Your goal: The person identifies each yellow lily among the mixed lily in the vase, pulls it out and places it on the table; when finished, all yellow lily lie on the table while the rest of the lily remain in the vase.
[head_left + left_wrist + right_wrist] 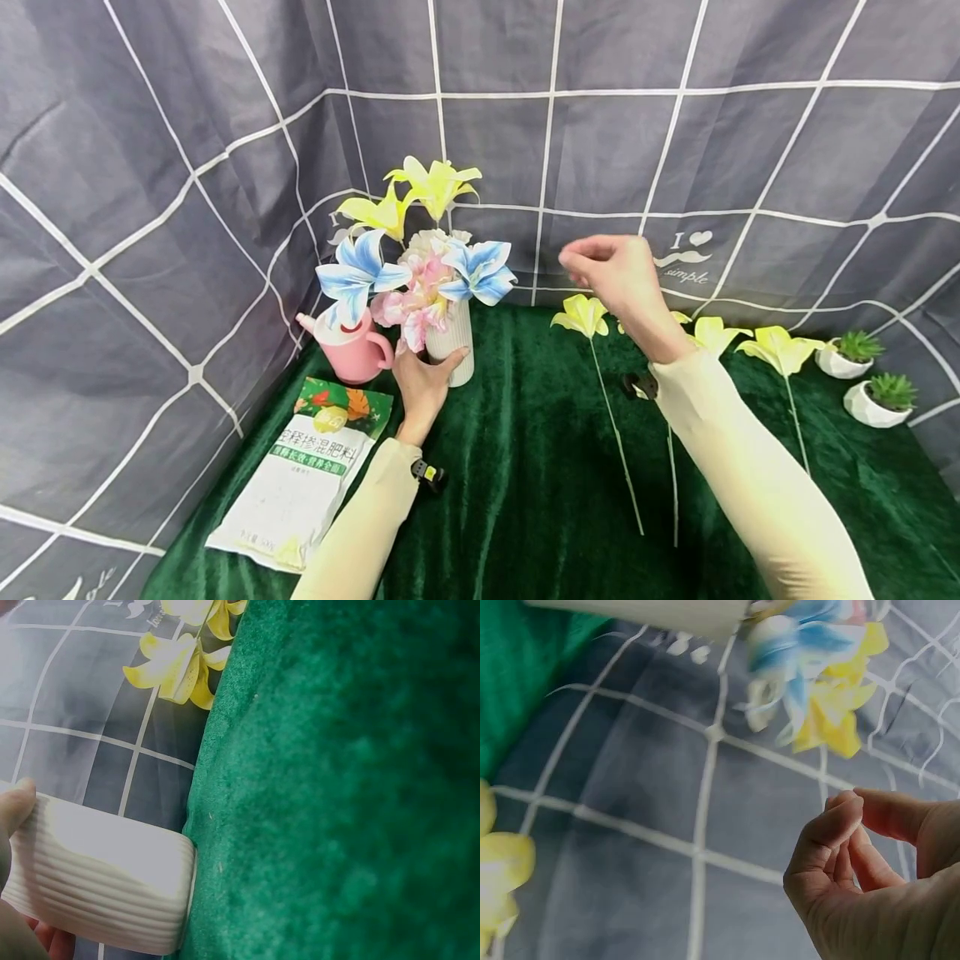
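My left hand (pixel 422 385) grips the lower part of a white ribbed vase (pixel 454 335), thumb on one side and fingers round the other. The vase stands upright, holding two yellow lilies (pixel 438 185), blue-and-white lilies (pixel 483 271) and pink flowers (pixel 423 292). In the left wrist view the thumb and some fingertips show against the ribbed vase wall (pixel 105 877). Raised to the right of the bouquet, my right hand (pixel 618 265) is bare of any object. Its fingers curl in and the thumb meets the index fingertip in the right wrist view.
A pink watering can (pixel 354 357) stands left of the vase, behind a white-and-green fertilizer bag (pixel 292 492). Several yellow lilies on stems, one nearest the vase (pixel 583 317), lie on the green cloth (pixel 517 467) to the right. Two potted succulents (pixel 879 404) stand far right.
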`<state>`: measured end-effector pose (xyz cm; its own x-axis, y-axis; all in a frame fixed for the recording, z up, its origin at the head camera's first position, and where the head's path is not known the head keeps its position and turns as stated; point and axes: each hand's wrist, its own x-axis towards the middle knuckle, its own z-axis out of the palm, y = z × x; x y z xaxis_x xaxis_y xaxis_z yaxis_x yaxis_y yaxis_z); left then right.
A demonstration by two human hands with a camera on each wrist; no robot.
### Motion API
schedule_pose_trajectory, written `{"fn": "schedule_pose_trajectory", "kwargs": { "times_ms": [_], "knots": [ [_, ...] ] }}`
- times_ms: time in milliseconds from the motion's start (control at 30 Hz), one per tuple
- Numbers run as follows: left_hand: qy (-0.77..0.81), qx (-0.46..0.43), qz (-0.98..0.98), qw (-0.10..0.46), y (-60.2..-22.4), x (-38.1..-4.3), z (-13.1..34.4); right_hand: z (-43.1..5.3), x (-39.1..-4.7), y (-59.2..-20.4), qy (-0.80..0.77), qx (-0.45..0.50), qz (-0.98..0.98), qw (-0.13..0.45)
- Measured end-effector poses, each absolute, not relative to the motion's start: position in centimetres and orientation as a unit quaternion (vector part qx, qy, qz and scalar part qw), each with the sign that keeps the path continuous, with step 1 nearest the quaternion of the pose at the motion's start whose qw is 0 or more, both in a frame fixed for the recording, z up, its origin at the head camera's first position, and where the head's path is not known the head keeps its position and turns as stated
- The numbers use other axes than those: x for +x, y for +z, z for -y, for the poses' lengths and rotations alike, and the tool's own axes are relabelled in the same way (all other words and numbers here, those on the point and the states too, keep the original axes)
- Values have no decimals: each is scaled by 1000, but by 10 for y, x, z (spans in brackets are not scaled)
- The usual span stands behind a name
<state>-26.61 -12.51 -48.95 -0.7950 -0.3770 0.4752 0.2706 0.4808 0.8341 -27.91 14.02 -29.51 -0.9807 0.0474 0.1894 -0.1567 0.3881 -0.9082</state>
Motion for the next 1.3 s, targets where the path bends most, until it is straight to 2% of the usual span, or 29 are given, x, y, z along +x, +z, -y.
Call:
{"fn": "schedule_pose_trajectory", "kwargs": {
  "times_ms": [267, 667, 800, 1033, 1300],
  "knots": [
    [-507, 30, 796, 329, -490, -267, 127, -86, -308, -256, 557, 99, 821, 76],
    [-516, 31, 793, 322, -490, -267, 129, -21, -349, -247, 514, 84, 853, -13],
    [-520, 34, 795, 312, -491, -267, 129, -10, -361, -250, 531, 64, 844, -43],
    [-497, 28, 802, 330, -491, -266, 127, -2, -373, -261, 529, 87, 840, -83],
    [-505, 25, 798, 328, -491, -267, 129, 3, -375, -264, 490, 102, 862, -81]
  ]
}}
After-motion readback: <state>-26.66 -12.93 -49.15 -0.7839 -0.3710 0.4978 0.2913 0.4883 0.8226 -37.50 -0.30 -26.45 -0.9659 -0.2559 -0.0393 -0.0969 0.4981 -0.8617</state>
